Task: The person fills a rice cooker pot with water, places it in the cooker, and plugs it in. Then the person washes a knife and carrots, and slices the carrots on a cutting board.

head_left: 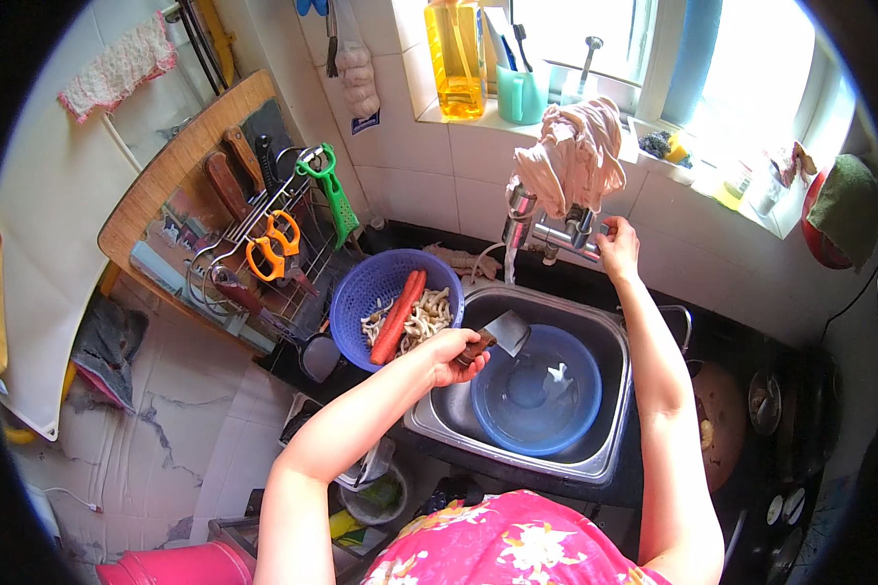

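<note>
My left hand [457,358] grips the dark wooden handle of a kitchen knife [510,333] with a broad blade, held over the near rim of the sink. Beneath the blade, a blue plastic basin [538,395] with water in it stands in the stainless steel sink [446,424]. At the wall, my right hand [619,248] has its fingers on the handle end of the chrome faucet [567,238]. A stream of water [510,265] falls from the spout on the left. Left of the sink, a purple colander [351,322] contains peeled carrots [399,314] and pale mushrooms [428,314].
A wire knife rack [227,241] carries knives, orange-handled scissors [272,246] and a green peeler [333,190] at left. A pink cloth [578,153] hangs over the faucet. On the sill stand a bottle of yellow liquid [457,66] and a green cup [519,95]. A round cutting board [721,424] lies at right.
</note>
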The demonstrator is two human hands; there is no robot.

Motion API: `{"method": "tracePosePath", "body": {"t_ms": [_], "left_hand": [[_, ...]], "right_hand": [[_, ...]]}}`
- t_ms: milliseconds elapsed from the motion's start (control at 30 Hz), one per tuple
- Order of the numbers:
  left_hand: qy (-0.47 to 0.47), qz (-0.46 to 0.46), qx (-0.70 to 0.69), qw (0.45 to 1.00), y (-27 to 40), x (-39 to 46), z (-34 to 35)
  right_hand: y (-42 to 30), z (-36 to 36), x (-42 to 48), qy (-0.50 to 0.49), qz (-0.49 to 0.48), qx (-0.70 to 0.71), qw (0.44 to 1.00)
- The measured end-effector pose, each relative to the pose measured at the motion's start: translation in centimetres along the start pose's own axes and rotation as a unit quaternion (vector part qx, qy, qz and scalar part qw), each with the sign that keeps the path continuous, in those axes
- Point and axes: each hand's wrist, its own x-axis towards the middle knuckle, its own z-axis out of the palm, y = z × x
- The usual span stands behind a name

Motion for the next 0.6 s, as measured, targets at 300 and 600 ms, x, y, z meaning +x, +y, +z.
{"method": "tracePosePath", "body": {"t_ms": [300,600], "left_hand": [[0.007,-0.009,-0.008,1.0,0.3,1.0,-0.4],[0.032,0.02,0.069,0.997,-2.6,-3.7,-2.3]], "right_hand": [[0.7,0.4,0.0,0.03,-0.051,-0.007,0.998],[0.4,0.4,-0.1,0.032,-0.052,0.009,0.998]]}}
